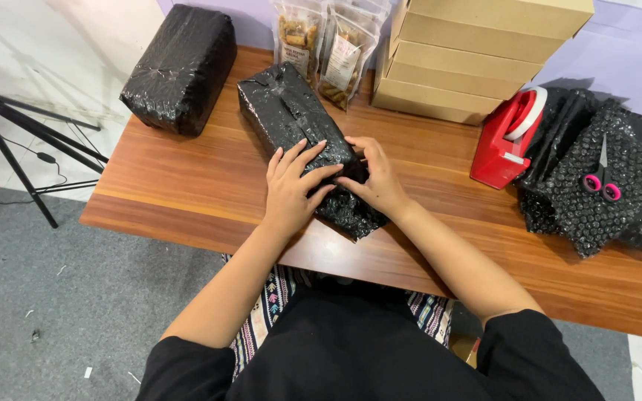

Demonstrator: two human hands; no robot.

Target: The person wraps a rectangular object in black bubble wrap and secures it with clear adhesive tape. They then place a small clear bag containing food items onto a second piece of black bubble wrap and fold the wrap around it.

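Tabletop [187, 178]: parcel [291, 111] under both hands.

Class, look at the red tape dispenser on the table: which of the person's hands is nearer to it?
Right. The right hand rests on the black parcel, on the side toward the tape dispenser. The left hand lies on the parcel too, farther away.

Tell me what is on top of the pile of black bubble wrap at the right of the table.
A pair of scissors with pink handles lies on the black bubble wrap pile, blades pointing away. Whatever lies beneath the pile is covered.
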